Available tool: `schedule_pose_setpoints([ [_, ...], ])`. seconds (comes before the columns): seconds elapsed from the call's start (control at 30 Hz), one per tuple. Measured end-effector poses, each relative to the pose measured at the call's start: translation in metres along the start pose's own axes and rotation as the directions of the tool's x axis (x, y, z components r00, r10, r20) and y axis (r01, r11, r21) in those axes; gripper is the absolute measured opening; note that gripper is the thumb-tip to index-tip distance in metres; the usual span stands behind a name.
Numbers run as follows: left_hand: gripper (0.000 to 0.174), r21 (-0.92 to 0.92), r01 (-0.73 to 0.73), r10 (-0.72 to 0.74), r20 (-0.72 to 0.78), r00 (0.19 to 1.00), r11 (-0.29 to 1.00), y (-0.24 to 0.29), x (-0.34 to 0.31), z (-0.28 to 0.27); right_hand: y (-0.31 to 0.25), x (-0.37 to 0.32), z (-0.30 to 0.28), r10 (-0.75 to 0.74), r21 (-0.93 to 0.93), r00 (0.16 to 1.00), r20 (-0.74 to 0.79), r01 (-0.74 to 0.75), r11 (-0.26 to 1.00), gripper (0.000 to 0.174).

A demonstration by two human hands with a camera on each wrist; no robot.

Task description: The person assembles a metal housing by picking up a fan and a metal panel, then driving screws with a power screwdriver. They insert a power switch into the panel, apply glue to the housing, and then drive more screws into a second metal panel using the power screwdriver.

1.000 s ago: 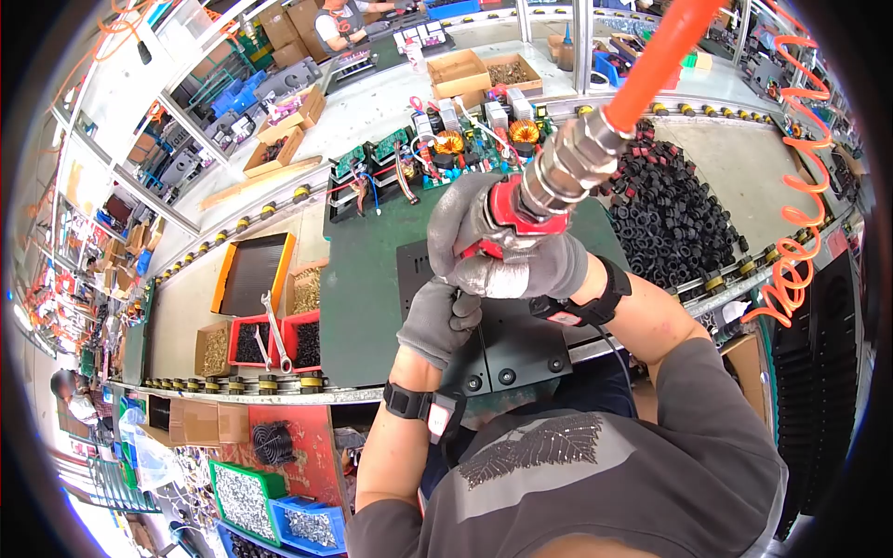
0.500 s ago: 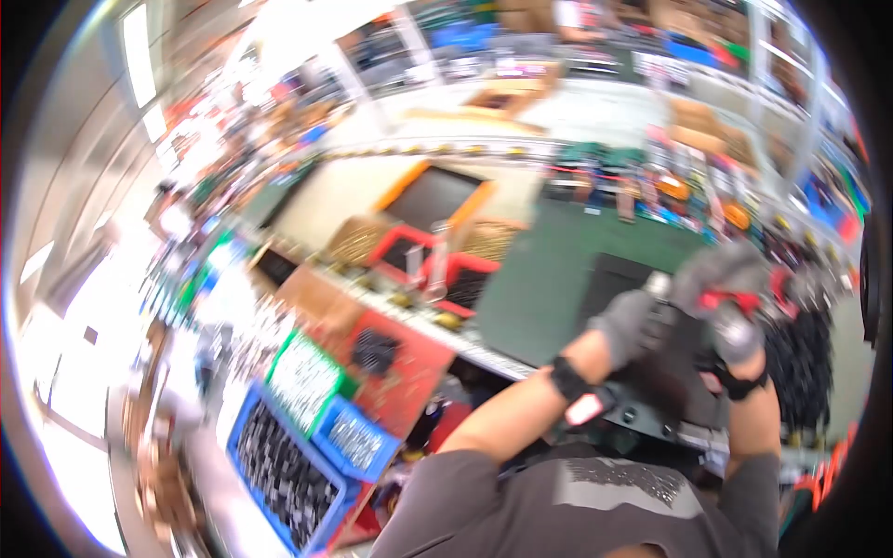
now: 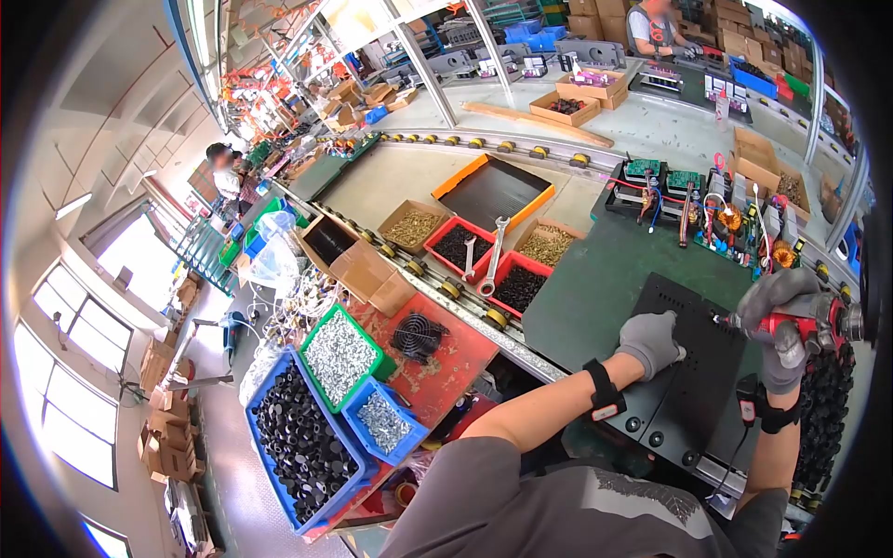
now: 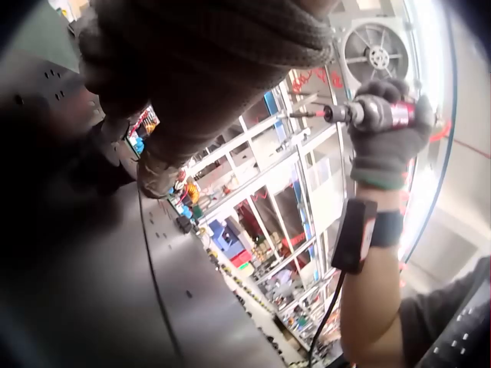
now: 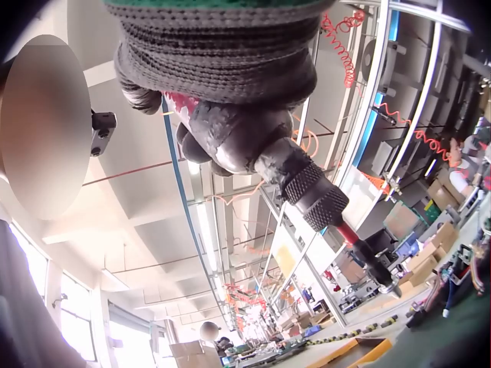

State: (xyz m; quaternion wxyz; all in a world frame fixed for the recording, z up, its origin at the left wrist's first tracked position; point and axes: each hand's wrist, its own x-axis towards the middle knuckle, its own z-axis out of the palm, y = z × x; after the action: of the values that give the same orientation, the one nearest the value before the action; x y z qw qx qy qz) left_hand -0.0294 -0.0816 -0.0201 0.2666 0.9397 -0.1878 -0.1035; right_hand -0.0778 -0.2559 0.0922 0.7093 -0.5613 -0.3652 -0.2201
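My gloved right hand (image 3: 786,325) grips a red and grey air screwdriver (image 3: 817,321), held above the right side of the bench. The screwdriver's bit points left, over the black metal panel (image 3: 688,395); in the right wrist view the knurled chuck (image 5: 314,195) and bit (image 5: 372,261) show in front of the glove. My gloved left hand (image 3: 648,344) rests on the panel, fingers bent down toward it. I cannot tell whether those fingers pinch anything. Small round black pieces (image 3: 657,438) line the panel's near edge. The panel lies on a green board (image 3: 581,316).
Circuit boards (image 3: 735,219) stand at the board's far edge. Left of it are red bins (image 3: 516,286) of black screws, wrenches (image 3: 495,256) and an orange-edged tray (image 3: 493,195). Blue (image 3: 302,446) and green (image 3: 337,358) bins stand lower left. Black parts (image 3: 823,418) are heaped at right.
The head view has swung left. My right hand has drawn the screwdriver away from my left hand, rightward and turned sideways. My left hand has settled onto the panel.
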Motion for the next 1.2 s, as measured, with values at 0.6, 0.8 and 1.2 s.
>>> schedule_pose_setpoints([
  [0.6,0.033,0.060,-0.280,0.285,-0.130,0.950,0.958,-0.036,0.058,0.004,0.027,-0.007,-0.029,0.134,-0.027,0.983,-0.126,-0.138,0.990,0.045],
  [0.8,0.042,-0.134,-0.203,0.199,-0.040,0.979,0.970,-0.041,0.052,0.000,0.069,-0.040,-0.063,0.277,0.207,0.953,-0.120,-0.249,0.946,0.076],
  [1.2,0.038,-0.340,-0.142,0.184,0.095,0.978,0.930,-0.029,0.091,0.011,0.085,0.005,-0.030,0.215,-0.090,0.917,-0.336,-0.259,0.962,0.031],
])
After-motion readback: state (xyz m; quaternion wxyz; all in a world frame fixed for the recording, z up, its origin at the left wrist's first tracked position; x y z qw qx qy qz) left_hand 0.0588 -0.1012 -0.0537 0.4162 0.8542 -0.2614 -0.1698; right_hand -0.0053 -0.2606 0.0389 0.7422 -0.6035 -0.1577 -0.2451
